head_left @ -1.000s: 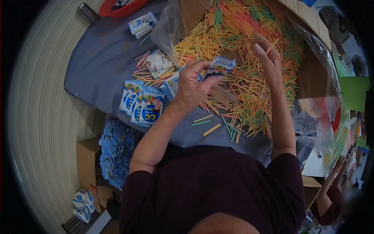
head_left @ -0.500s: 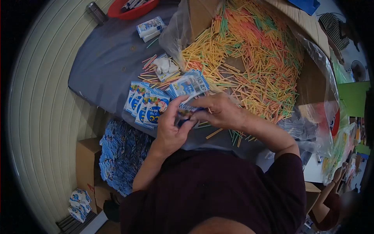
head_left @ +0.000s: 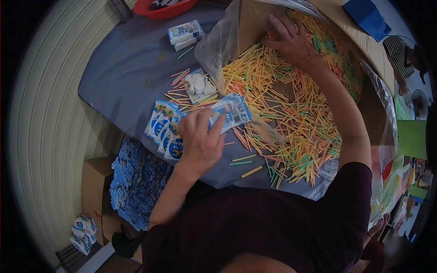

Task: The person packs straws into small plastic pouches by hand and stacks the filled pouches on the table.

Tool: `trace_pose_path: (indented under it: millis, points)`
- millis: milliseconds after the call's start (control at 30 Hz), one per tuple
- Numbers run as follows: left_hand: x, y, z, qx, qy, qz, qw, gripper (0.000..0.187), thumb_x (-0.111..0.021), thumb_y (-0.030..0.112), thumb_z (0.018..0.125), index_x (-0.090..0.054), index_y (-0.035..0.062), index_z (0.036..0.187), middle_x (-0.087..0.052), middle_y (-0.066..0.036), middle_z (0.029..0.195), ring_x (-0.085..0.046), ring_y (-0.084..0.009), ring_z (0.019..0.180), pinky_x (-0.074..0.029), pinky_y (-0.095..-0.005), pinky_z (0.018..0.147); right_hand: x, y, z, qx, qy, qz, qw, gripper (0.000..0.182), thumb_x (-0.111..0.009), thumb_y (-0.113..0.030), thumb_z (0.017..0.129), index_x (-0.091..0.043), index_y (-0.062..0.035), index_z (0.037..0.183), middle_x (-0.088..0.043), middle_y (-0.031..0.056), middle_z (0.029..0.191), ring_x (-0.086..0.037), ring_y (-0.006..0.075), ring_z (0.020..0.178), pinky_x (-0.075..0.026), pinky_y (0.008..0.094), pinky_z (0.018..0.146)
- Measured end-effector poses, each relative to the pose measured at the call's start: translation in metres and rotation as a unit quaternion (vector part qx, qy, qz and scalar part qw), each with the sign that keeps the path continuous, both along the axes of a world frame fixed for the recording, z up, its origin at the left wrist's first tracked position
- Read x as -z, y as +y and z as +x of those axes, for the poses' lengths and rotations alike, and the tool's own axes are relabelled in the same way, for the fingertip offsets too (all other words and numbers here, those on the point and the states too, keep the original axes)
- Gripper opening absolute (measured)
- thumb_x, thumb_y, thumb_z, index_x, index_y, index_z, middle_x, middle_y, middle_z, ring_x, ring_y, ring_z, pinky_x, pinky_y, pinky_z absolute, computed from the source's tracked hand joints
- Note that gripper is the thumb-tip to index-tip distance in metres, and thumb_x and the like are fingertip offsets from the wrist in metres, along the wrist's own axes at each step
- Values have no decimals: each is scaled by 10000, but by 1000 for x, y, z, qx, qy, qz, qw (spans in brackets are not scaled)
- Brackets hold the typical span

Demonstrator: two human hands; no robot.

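My left hand [head_left: 200,143] lies over the row of printed sachets [head_left: 160,119], fingers apart and bent down onto them; its fingertips are partly hidden. Just right of those fingers is a white-and-blue sachet [head_left: 233,113], barcode side up. My right hand [head_left: 293,45] reaches to the far part of the heap of thin coloured sticks [head_left: 314,136], beside the cardboard flap. Its fingers are spread on the sticks, and I see nothing gripped in them. A white crumpled wad [head_left: 199,84] rests on another sachet behind the row.
Clear plastic sheeting [head_left: 218,43] and a carton wall [head_left: 252,27] border the heap. At the back are a red basin [head_left: 166,10] and stacked packets [head_left: 185,34]. A box of blue wrappers [head_left: 136,186] stands below the table's left edge. Other people are at the far right.
My hands have separated. The right one has moved up and away into the stick heap; the left has come down onto the sachets. The dark item between them no longer shows.
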State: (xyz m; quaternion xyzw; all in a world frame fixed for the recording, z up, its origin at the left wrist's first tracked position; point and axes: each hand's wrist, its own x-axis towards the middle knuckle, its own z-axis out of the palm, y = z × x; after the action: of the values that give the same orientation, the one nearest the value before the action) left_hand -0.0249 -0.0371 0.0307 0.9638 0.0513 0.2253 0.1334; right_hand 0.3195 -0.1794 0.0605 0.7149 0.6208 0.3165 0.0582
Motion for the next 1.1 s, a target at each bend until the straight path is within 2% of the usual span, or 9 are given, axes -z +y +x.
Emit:
trace_pose_path:
  millis: [233, 467, 567, 633, 733, 867, 900, 967, 1100]
  points:
    - [35, -10, 38, 70, -34, 32, 996, 251, -607, 46, 729, -647, -33, 964, -589, -131, 929, -564, -268, 898, -479, -376, 774, 14, 12, 1, -3, -13, 33, 999, 263, -605, -110, 794, -602, -221, 1032, -436, 66, 1320, -369, 255, 1306, -237, 564, 1094]
    - [40, -11, 36, 77, -90, 8, 993, 145, -605, 4, 676, -649, -12, 814, -586, -101, 808, -578, -258, 771, -495, -356, 649, 16, 0, -6, 0, -11, 120, 993, 377, -645, -79, 736, -575, -175, 1094, -531, 58, 1255, -460, 264, 1232, -276, 544, 1045]
    - [39, -7, 34, 76, -75, -32, 994, 126, -641, 26, 686, -656, 14, 811, -575, -90, 774, -575, -263, 731, -495, -348, 623, 16, -22, -21, 17, 172, 218, 961, 308, -620, -60, 849, -566, -133, 1144, -598, 75, 1135, -570, 244, 1086, -390, 455, 955]
    - [34, -3, 36, 70, -85, -127, 986, 87, -672, 61, 731, -668, 41, 816, -565, -78, 759, -566, -277, 731, -494, -367, 644, 22, -37, -45, -3, 562, 421, 712, 211, -527, -111, 986, -553, -104, 1195, -628, 97, 1010, -621, 205, 951, -471, 388, 775]
    - [24, -3, 39, 67, -82, -122, 987, 63, -685, 96, 778, -674, 54, 824, -565, -67, 776, -565, -287, 775, -490, -394, 667, 35, -57, -55, 128, 665, 368, 638, 226, -486, -188, 1030, -576, -39, 1174, -650, 63, 932, -643, 177, 905, -476, 356, 704]
    - [27, -3, 40, 60, -36, -123, 990, 63, -682, 97, 785, -674, 50, 825, -568, -68, 812, -561, -288, 836, -485, -406, 691, 24, -44, -78, 291, 373, 126, 872, 225, -620, -174, 935, -569, -58, 1120, -633, 131, 914, -664, 278, 869, -489, 383, 636]
    - [31, -1, 42, 60, -48, -150, 986, 69, -683, 101, 782, -673, 49, 827, -566, -69, 825, -558, -285, 855, -486, -402, 691, 20, -39, -77, 291, 370, 127, 873, 225, -620, -174, 935, -569, -58, 1120, -633, 131, 914, -664, 278, 869, -489, 383, 636]
    - [36, -1, 43, 58, -62, -175, 981, 76, -683, 105, 779, -673, 49, 828, -564, -70, 838, -555, -282, 875, -488, -398, 691, 15, -25, -66, 65, 160, 65, 983, 266, -599, -69, 827, -512, -95, 1077, -598, 142, 962, -660, 345, 730, -524, 442, 586]
    - [31, -12, 33, 80, -68, -79, 991, 113, -677, 40, 756, -692, 36, 867, -588, -74, 834, -568, -278, 839, -488, -389, 691, 35, 5, -51, 115, 108, -53, 986, 327, -628, -64, 774, -538, -101, 1086, -592, 141, 1031, -659, 337, 825, -547, 427, 647]
